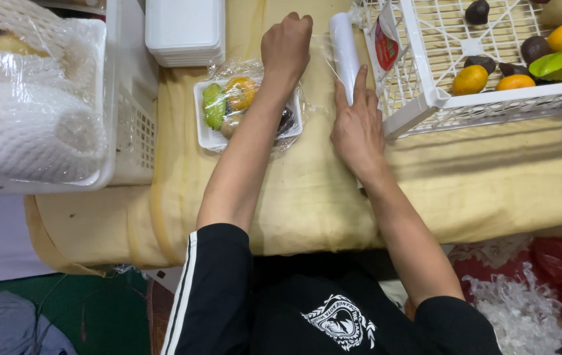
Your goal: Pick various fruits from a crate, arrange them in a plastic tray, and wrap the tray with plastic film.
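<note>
Left hand: the left hand (286, 45) is closed into a loose fist beyond the tray, knuckles up, and seems to pinch the edge of the clear film; what exactly sits between the fingers cannot be told.
Right hand: the right hand (358, 128) lies flat and spread, palm down, with the fingers pointing away from the person and the fingertips touching the roll of film.
Roll of film: the roll of film (344, 49) is a long white tube lying on the table, between the left fist and the corner of the crate, with a sheet of clear film running from it toward the left hand.
Tray: the white foam tray (210, 137) sits on the table just under the left forearm, covered with clear film; it holds a green piece, an orange fruit and a dark one.
Table: the table (491, 177) is covered with a pale yellow cloth.
Crate: the white plastic crate (425, 98) stands at the right, touching the cloth, with orange, dark and green fruit inside.
Empty trays: a stack of white trays (184, 33) rests beyond the filled tray.
Basket: a white basket (107, 131) at the left holds white foam netting.
</note>
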